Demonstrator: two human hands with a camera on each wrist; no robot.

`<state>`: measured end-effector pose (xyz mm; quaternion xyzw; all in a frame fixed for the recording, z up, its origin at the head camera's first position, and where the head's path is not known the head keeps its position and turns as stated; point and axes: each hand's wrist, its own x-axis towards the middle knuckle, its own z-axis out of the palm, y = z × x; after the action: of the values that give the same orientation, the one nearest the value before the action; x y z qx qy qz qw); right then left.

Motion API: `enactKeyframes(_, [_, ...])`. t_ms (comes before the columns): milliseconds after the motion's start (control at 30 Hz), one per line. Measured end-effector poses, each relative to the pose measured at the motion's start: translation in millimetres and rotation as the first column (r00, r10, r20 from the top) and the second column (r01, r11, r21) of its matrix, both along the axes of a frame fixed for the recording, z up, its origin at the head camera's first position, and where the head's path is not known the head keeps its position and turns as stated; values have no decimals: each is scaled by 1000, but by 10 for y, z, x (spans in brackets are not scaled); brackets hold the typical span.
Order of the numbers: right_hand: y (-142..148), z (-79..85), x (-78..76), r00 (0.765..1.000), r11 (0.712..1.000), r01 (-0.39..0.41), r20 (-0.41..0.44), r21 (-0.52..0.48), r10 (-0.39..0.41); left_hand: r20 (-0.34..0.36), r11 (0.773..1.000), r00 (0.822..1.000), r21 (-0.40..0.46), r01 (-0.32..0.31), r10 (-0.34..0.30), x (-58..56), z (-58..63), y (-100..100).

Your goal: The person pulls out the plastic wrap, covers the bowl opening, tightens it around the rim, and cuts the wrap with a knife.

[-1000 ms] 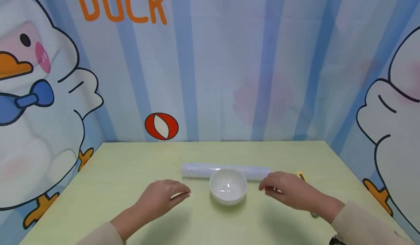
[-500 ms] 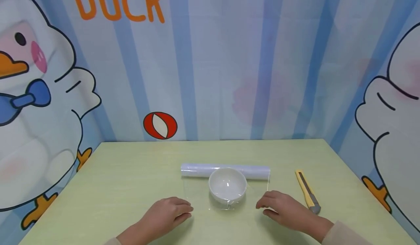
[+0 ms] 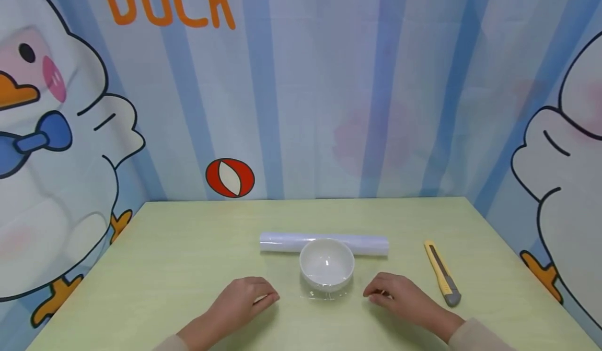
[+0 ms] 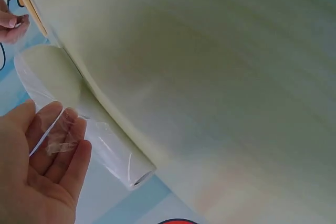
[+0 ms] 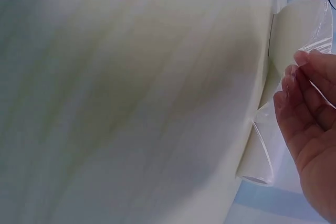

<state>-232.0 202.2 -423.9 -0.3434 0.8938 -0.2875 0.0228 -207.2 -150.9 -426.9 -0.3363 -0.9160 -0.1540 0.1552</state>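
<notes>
Holding clear cling film (image 4: 62, 147) at two places, with a white bowl (image 3: 310, 280) in between. Left hand (image 3: 244, 300): grip drawn nearly together, fingers curled, film caught at the tips and creased across the fingers in the left wrist view. Right hand (image 3: 398, 296): grip narrowed to a pinch, thumb and fingertips meeting on the other side of the same sheet.

Likeliest trouble: losing one corner, from pinching so thin and slick a sheet by the fingertips alone. At risk, too, of tearing or sticking to itself, from uneven pull between the two sides. With too hard a tug, could draw the loose-lying cling film roll (image 3: 282, 243) forward into the white bowl, or slide the white bowl across the desk (image 3: 188, 246). Yellow utility knife (image 3: 442, 273) near the right forearm (image 3: 439, 322), and so easily nudged by a sideways sweep; blade position not clear.

As for containers, just the white bowl: upright, mid-desk, directly in front of the roll. No contents visible inside, only glints of light. Glints of film also just below the front wall. Contact between film and rim: cannot tell.
</notes>
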Motion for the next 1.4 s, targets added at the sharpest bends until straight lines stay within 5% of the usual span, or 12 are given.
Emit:
enactKeyframes(167, [-18,-38,-50,992,997,55,116,-62,-48,180,989,980,108,-100,80,-116,-19,14])
enactKeyframes(433, [-98,-33,-97,963,980,190,206,-55,-175,246,978,960,128,-167,132,-247,-57,76])
enactKeyframes(700, [-225,-51,-139,935,960,280,235,-30,-266,196,990,972,30,-140,132,-340,-80,162])
enactKeyframes(933, [-251,-143,-197,928,951,302,244,-57,-280,43,980,988,-139,-143,150,-361,-47,287])
enactKeyframes(1167, [-274,-151,-243,966,973,231,112,28,-232,104,979,974,-24,-201,203,-412,-100,313])
enactKeyframes(1400, [-373,-49,-284,918,926,363,126,105,-375,157,959,948,24,-284,277,-485,-102,381])
